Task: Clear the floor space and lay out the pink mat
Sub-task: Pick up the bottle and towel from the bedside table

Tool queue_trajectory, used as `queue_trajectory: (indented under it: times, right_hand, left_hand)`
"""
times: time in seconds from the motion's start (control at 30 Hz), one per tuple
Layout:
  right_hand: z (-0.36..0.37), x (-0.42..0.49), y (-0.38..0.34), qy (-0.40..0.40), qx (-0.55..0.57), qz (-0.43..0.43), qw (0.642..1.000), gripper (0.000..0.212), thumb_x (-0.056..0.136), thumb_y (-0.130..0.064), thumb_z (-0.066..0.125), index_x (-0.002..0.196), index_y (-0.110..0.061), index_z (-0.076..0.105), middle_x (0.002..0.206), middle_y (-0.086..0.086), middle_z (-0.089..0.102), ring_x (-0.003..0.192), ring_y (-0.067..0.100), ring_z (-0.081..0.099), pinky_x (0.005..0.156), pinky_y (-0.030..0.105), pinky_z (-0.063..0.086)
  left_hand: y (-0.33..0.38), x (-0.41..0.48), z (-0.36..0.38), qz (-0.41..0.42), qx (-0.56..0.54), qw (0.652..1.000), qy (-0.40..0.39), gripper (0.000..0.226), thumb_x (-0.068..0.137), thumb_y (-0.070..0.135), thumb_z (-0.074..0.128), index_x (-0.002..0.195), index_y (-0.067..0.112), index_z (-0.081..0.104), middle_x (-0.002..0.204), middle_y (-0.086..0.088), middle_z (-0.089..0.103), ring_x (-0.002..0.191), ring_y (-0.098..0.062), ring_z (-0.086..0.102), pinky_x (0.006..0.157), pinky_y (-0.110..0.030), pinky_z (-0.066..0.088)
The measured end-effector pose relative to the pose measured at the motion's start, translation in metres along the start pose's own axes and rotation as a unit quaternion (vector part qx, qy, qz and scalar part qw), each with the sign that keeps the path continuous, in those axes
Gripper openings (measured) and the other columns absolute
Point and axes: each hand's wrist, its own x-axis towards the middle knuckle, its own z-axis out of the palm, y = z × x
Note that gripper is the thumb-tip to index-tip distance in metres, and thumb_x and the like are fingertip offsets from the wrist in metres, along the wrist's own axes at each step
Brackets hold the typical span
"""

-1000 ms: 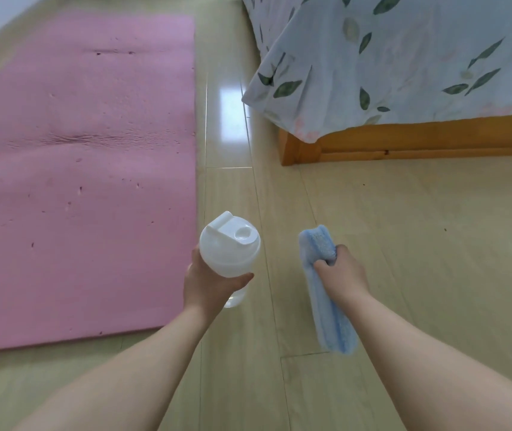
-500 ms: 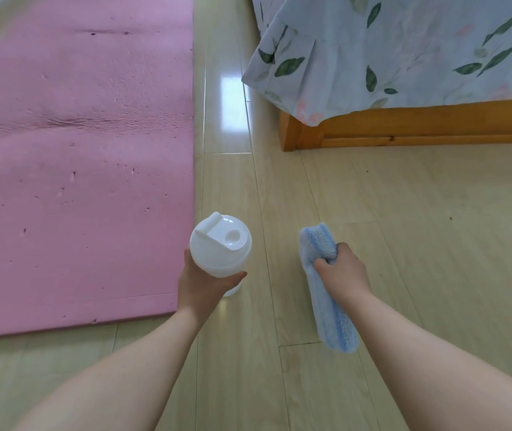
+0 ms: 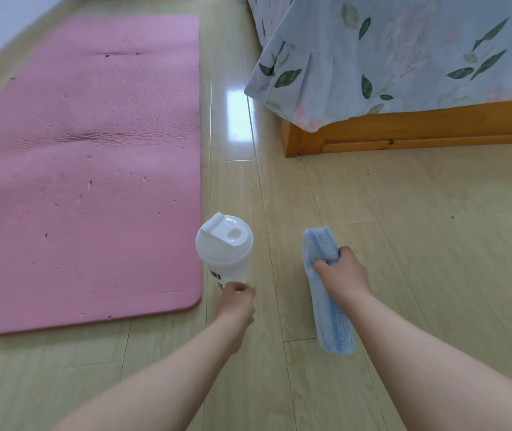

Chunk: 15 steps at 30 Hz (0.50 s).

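Observation:
The pink mat [image 3: 84,169] lies flat and unrolled on the wooden floor at the left. A translucent white shaker bottle [image 3: 224,248] stands upright on the floor just off the mat's near right corner. My left hand [image 3: 236,301] is just behind the bottle's base, fingers loosely curled and only its fingertips near the bottle, no longer wrapped around it. My right hand [image 3: 343,272] grips a folded light-blue towel [image 3: 329,293] near its upper end, and the towel's long body hangs down under my wrist.
A wooden bed frame [image 3: 404,135] with a leaf-print sheet [image 3: 388,57] hanging over its corner stands at the upper right. A strip of bare floor [image 3: 233,150] runs between the mat and the bed. A white wall borders the far left.
My left hand lowered the bottle to the floor beside the mat corner and slid off its body toward me. The right hand kept hold of the towel. The view tilted slightly.

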Motion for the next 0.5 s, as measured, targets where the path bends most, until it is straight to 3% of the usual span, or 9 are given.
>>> queue_trajectory:
  times: [0.1,0.17,0.27,0.33,0.4,0.43,0.5]
  right_hand:
    - [0.005,-0.005,-0.002,-0.017,0.064,0.037,0.997,0.02,0.088,-0.022,0.052,0.103,-0.009,0.051,0.081,0.001,0.053,0.066,0.013,0.05,0.058,0.028,0.041]
    - [0.007,-0.012,-0.004,-0.085,0.186,0.094,0.974,0.022,0.092,-0.025,0.044,0.098,-0.009,0.058,0.086,0.005,0.06,0.072,0.018,0.056,0.066,0.031,0.047]
    - [0.004,-0.017,-0.006,-0.148,0.339,0.141,0.918,0.029,0.095,-0.018,0.033,0.097,-0.008,0.06,0.078,0.006,0.063,0.062,0.016,0.053,0.056,0.025,0.041]
    - [0.0,-0.012,0.002,-0.104,0.327,0.128,0.931,0.027,0.095,-0.014,0.035,0.107,-0.009,0.058,0.088,0.009,0.067,0.068,0.017,0.055,0.06,0.025,0.041]
    - [-0.002,-0.004,0.019,-0.018,0.223,0.136,0.965,0.029,0.094,-0.017,0.042,0.118,-0.008,0.056,0.11,0.013,0.065,0.086,0.023,0.057,0.078,0.03,0.046]
    - [-0.004,-0.004,0.03,0.003,0.205,0.167,0.964,0.036,0.091,-0.024,0.049,0.124,-0.008,0.051,0.117,0.014,0.061,0.094,0.026,0.056,0.085,0.034,0.047]
    - [-0.008,-0.011,0.043,-0.031,0.256,0.261,0.93,0.054,0.086,-0.041,0.058,0.13,-0.013,0.045,0.12,0.011,0.057,0.1,0.029,0.055,0.08,0.037,0.047]
  left_hand:
    - [0.024,-0.009,0.021,-0.017,-0.063,0.979,-0.192,0.033,0.097,0.043,0.046,0.121,0.02,0.049,0.109,-0.001,0.055,0.101,-0.02,0.055,0.089,-0.034,0.048]
    - [0.033,-0.014,0.033,-0.036,-0.099,0.958,-0.267,0.046,0.091,0.055,0.048,0.116,0.018,0.057,0.116,-0.005,0.063,0.108,-0.026,0.06,0.099,-0.039,0.048]
    - [0.032,-0.008,0.047,-0.005,-0.117,0.969,-0.219,0.046,0.094,0.042,0.053,0.13,0.013,0.049,0.121,-0.013,0.065,0.108,-0.03,0.064,0.098,-0.043,0.05]
    - [0.032,-0.002,0.051,0.023,-0.134,0.974,-0.181,0.04,0.099,0.029,0.047,0.135,0.014,0.043,0.122,-0.012,0.063,0.108,-0.03,0.063,0.096,-0.044,0.051]
    - [0.034,0.0,0.052,0.033,-0.162,0.966,-0.196,0.033,0.101,0.026,0.043,0.132,0.016,0.044,0.115,-0.007,0.065,0.106,-0.027,0.063,0.091,-0.042,0.052]
    - [0.036,-0.001,0.051,0.028,-0.178,0.961,-0.208,0.029,0.101,0.027,0.043,0.128,0.018,0.046,0.109,-0.004,0.066,0.101,-0.024,0.064,0.086,-0.04,0.053]
    - [0.042,-0.003,0.05,0.006,-0.203,0.949,-0.243,0.03,0.101,0.03,0.044,0.127,0.017,0.049,0.109,-0.005,0.066,0.093,-0.022,0.064,0.076,-0.038,0.054]
